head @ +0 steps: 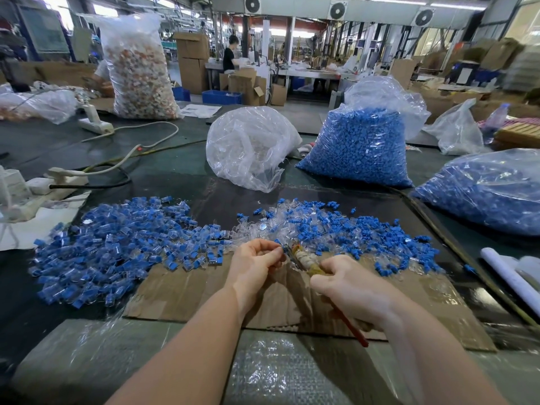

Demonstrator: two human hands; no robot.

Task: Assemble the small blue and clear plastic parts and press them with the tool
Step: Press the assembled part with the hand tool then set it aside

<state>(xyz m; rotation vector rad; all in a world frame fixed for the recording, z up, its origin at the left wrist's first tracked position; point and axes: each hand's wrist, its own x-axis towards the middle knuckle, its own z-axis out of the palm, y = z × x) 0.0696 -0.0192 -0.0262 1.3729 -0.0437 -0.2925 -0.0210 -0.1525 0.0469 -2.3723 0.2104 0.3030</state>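
Pliers lie gripped in your right hand, long axis slanting from the red handle near you up-left to the tip, where your left hand pinches a blue-and-clear part above the cardboard; no readable writing shows.

two bare forearms reach in from the bottom edge, with no sleeve showing on either up to where the picture cuts them off. the left hand and the right hand are bare too: no gloves, no rings, no watch or band at the wrists. the fingernails that show on the left hand are short and unpainted.
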